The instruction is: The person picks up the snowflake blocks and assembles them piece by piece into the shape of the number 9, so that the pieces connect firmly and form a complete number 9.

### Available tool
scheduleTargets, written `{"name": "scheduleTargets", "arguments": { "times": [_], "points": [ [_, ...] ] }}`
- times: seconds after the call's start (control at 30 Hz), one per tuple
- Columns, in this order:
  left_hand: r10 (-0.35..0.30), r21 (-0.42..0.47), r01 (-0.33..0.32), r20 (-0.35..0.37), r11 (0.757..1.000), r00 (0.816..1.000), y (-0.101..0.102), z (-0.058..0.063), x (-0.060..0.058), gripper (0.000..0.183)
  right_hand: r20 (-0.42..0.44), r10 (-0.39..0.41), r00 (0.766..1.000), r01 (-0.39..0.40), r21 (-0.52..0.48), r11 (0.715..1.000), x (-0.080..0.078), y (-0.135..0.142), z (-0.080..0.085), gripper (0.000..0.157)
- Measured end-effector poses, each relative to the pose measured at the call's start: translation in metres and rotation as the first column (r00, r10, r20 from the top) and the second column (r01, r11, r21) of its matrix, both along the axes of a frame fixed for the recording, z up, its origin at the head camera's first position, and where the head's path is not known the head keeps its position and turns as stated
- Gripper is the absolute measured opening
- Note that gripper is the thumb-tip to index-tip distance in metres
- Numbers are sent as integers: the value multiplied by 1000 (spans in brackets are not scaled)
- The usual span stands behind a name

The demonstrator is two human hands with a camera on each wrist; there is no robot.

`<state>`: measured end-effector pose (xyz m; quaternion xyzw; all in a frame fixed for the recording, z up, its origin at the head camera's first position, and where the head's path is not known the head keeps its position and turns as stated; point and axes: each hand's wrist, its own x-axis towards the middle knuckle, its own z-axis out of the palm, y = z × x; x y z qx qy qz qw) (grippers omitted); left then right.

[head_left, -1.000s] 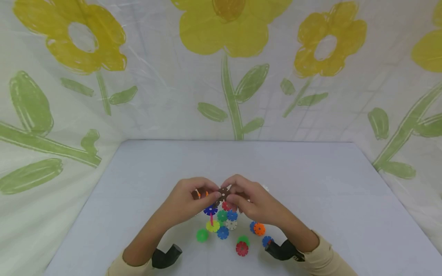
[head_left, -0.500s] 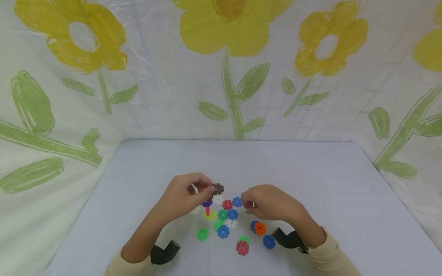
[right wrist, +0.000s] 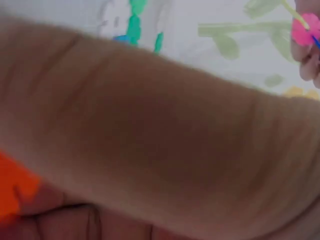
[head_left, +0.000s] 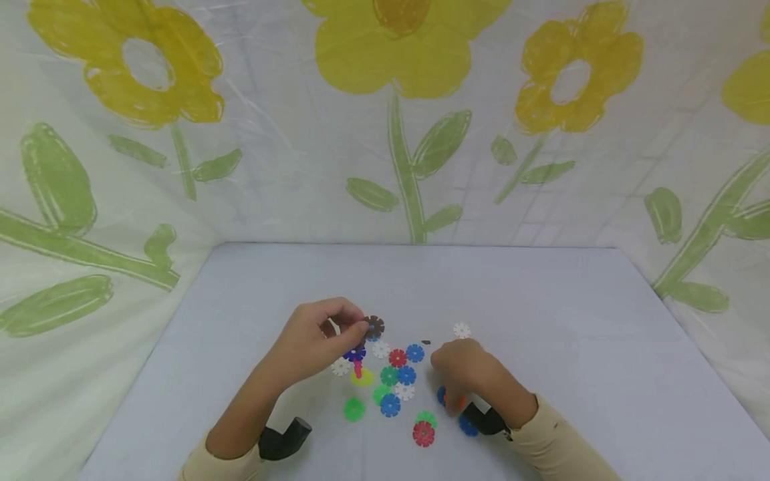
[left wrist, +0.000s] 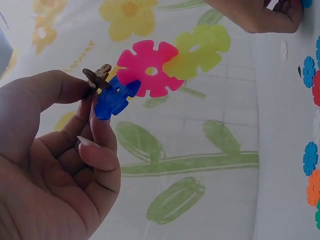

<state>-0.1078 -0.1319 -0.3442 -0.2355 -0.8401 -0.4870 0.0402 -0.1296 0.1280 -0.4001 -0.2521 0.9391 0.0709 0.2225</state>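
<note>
My left hand (head_left: 315, 341) pinches a brown notched plastic snowflake disc (head_left: 375, 327) between thumb and forefinger, above the table. Linked to it, in the left wrist view, run a dark blue disc (left wrist: 116, 98), a pink disc (left wrist: 150, 69) and a yellow disc (left wrist: 204, 50). The blue disc lies against my curled fingers. At the right of the pile, my right hand (head_left: 472, 367) is low over the table, fingers bent at an orange disc (right wrist: 15, 182). That disc shows between thumb and fingers in the right wrist view; the exact fingertip contact is partly hidden.
Loose discs lie on the white table (head_left: 541, 300): a red disc (head_left: 398, 358), a blue disc (head_left: 415, 353), a lone green disc (head_left: 353, 409) and several others. A white disc (head_left: 461, 330) and a small dark piece (head_left: 426, 342) lie beyond the right hand.
My right hand has left the brown disc and moved right and down to the orange disc. My left hand has shifted slightly left and up, still holding the linked discs.
</note>
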Motion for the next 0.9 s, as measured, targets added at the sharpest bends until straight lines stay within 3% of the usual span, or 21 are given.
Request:
{"name": "scheduleTargets", "arguments": {
  "times": [0.13,0.3,0.43,0.53,0.6,0.67,0.77,0.9],
  "points": [
    [-7,1,7,3,1000,1000,0,-1,0,3,8,6,1000,-6,-43,999,-1,1,2,33],
    [-19,-1,19,23,1000,1000,0,-2,0,3,77,-4,997,18,-186,982,-6,8,7,32],
    [-34,3,34,42,999,999,1,-2,-1,4,73,37,997,-9,-346,938,-14,14,13,22],
    [-42,4,42,34,999,999,2,-3,-2,4,26,98,995,-75,-469,880,-21,19,19,15],
    [-37,-2,37,22,999,999,2,-4,-2,5,27,122,992,-84,-577,812,-23,23,25,13],
    [-26,-22,26,-16,999,1000,4,-5,-1,6,49,133,990,-64,-687,724,-25,26,29,16],
    [-7,-75,-1,-101,997,995,7,-7,-1,6,116,184,976,-3,-838,546,-25,28,36,23],
    [-13,-159,-29,-256,987,967,14,-10,0,9,145,301,942,42,-945,324,-23,27,42,27]
  ]
}}
